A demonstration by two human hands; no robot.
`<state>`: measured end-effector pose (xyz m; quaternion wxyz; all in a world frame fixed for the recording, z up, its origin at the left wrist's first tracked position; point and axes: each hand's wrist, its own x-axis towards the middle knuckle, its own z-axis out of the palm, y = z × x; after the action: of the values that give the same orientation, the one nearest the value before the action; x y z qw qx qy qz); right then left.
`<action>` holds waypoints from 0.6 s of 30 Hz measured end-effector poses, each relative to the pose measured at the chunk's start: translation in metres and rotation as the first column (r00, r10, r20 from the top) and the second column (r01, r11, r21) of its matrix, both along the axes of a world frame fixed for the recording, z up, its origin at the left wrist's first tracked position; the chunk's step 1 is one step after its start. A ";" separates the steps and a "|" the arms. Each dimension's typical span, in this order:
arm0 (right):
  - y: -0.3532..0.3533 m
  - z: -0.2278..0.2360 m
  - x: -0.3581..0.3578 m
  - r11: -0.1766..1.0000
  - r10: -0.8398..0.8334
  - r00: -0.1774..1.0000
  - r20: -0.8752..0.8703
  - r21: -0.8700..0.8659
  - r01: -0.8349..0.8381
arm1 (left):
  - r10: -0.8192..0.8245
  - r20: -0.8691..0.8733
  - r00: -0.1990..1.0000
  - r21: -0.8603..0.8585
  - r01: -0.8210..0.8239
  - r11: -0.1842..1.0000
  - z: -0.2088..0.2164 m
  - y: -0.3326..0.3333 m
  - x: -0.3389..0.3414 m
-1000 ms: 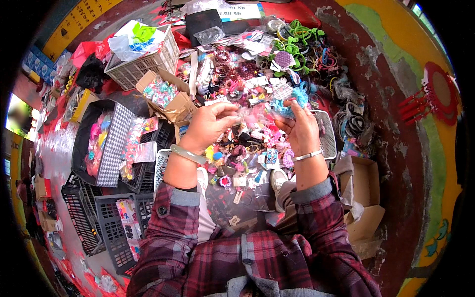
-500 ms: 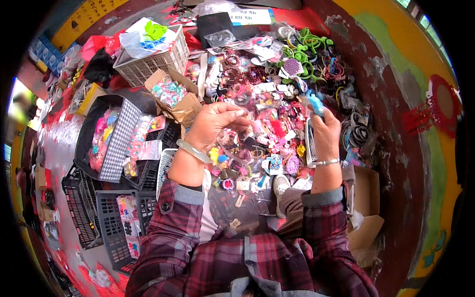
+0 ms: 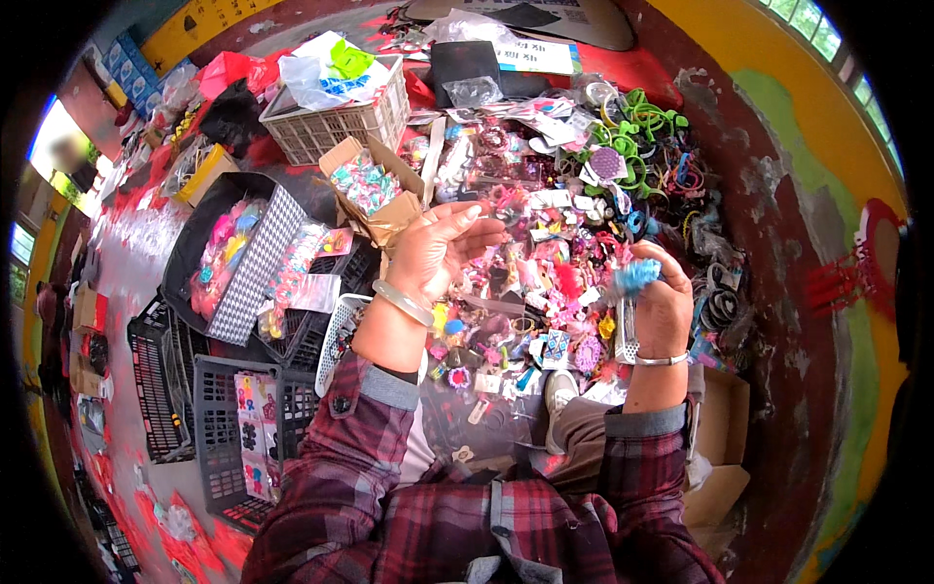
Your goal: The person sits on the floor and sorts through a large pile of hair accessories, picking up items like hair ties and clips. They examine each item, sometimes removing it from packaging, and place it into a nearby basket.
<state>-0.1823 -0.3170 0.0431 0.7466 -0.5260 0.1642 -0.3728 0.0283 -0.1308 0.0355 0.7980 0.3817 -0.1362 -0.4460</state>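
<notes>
A light-blue ruffled bunch (image 3: 637, 276), its exact kind blurred, is pinched between the thumb and fingers of my right hand (image 3: 664, 313). My left hand (image 3: 440, 251), with a pale bangle at the wrist, hovers palm inward; its fingers stretch out loosely and nothing shows in them. Between and below both hands spreads a heap of small hair accessories and trinkets (image 3: 555, 282), mostly pink, red and white. A yellow flower piece (image 3: 607, 324) and a purple ring-shaped piece (image 3: 588, 354) lie near my right hand.
To the left stand a cardboard box (image 3: 399, 216) of small packets, a houndstooth-sided bin (image 3: 255, 263), a black crate (image 3: 216, 438) and a beige crate (image 3: 336, 134). Green bands (image 3: 637, 146) and coiled black bands (image 3: 720, 297) lie right. An open carton (image 3: 725, 419) is beside my right forearm.
My right hand has come down and nearer, carrying the blue ruffled bunch. The fingers of my left hand have straightened. The whole view has shifted slightly.
</notes>
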 end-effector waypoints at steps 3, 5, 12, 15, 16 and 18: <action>0.000 -0.003 -0.003 0.997 0.010 0.996 0.092 0.075 -0.017 | 0.011 -0.008 1.000 -0.018 -0.012 1.000 -0.001 -0.002 -0.001; 0.002 -0.003 -0.003 0.978 0.151 0.956 0.252 0.100 -0.181 | 0.066 -0.045 0.997 -0.028 -0.067 0.997 -0.007 -0.003 0.001; 0.023 -0.013 0.011 0.941 0.338 0.940 -0.047 0.008 -0.338 | 0.243 -0.156 0.958 -0.132 -0.263 0.956 -0.012 -0.008 0.003; 0.056 -0.003 0.031 0.957 0.290 0.911 -0.292 0.084 -0.277 | 0.281 -0.178 0.943 -0.173 -0.311 0.934 -0.012 -0.012 -0.001; 0.057 -0.011 0.036 0.954 0.293 0.899 -0.325 0.032 -0.299 | 0.295 -0.176 0.939 -0.185 -0.326 0.927 -0.011 -0.014 -0.003; 0.061 -0.023 0.044 0.949 0.311 0.903 -0.297 0.055 -0.309 | 0.294 -0.189 0.937 -0.208 -0.330 0.921 -0.011 -0.019 -0.009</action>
<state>-0.1387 -0.2556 0.0206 0.7642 -0.5935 0.1918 -0.1641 0.0190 -0.1493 0.0242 0.9068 0.2652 -0.0637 -0.3215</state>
